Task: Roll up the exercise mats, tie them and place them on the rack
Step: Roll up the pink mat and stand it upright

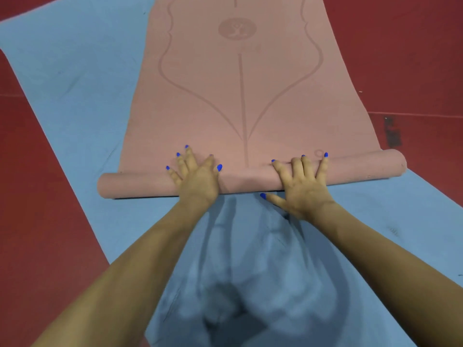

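Observation:
A pink exercise mat (240, 91) with a printed line pattern lies lengthwise away from me, on top of a blue mat (75, 78). Its near end is wound into a thin roll (140, 184) that runs across the view. My left hand (198, 181) presses on the roll left of the middle, fingers spread and straight. My right hand (304, 186) presses on it right of the middle, fingers spread over the top and thumb down on the blue mat side. Both forearms reach in from the bottom.
The blue mat lies flat at an angle and reaches out beyond the pink one to the left and toward me. Red floor (413, 71) surrounds both mats, with a dark smudge (392, 132) to the right. No rack or tie is in view.

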`<state>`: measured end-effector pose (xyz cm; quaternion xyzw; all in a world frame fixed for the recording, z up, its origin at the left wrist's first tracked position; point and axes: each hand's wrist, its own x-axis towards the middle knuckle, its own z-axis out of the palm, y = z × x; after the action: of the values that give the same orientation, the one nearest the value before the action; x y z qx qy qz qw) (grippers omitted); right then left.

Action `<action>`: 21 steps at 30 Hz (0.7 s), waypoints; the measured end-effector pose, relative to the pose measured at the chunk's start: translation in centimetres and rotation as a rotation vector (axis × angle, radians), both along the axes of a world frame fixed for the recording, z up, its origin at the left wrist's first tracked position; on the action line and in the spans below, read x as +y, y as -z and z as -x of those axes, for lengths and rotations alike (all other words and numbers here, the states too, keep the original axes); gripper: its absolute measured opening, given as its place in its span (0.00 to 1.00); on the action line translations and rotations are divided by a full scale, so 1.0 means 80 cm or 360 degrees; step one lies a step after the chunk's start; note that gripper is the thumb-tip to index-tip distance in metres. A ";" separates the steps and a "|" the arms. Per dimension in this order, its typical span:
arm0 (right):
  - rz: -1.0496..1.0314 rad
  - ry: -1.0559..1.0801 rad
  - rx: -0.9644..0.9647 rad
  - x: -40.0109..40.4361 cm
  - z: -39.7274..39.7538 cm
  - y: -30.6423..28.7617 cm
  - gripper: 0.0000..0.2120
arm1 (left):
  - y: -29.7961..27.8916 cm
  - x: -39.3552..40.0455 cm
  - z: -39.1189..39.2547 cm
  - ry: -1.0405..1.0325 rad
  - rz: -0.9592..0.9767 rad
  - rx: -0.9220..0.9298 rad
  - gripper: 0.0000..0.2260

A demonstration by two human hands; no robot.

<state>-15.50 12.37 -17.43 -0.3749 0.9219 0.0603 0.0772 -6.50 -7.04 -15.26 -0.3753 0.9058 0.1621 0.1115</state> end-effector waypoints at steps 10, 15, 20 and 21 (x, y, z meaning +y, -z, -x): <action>0.0011 0.0001 -0.0219 -0.012 0.027 -0.013 0.39 | 0.029 0.022 -0.017 0.0752 0.0149 -0.0200 0.37; 0.0067 -0.0002 -0.0321 -0.023 0.044 -0.018 0.36 | 0.014 0.010 0.006 0.0835 0.0179 -0.0382 0.35; 0.0028 -0.0058 -0.0411 -0.028 0.059 -0.030 0.32 | 0.008 -0.007 0.019 0.0992 0.0271 -0.0359 0.30; 0.0014 -0.0076 -0.0410 -0.028 0.061 -0.032 0.31 | 0.009 -0.010 0.019 0.1025 0.0312 -0.0322 0.30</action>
<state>-20.35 10.10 -14.86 -0.4018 0.8953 0.0095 0.1920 -8.02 -7.82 -15.99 -0.0934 0.9733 -0.0073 0.2096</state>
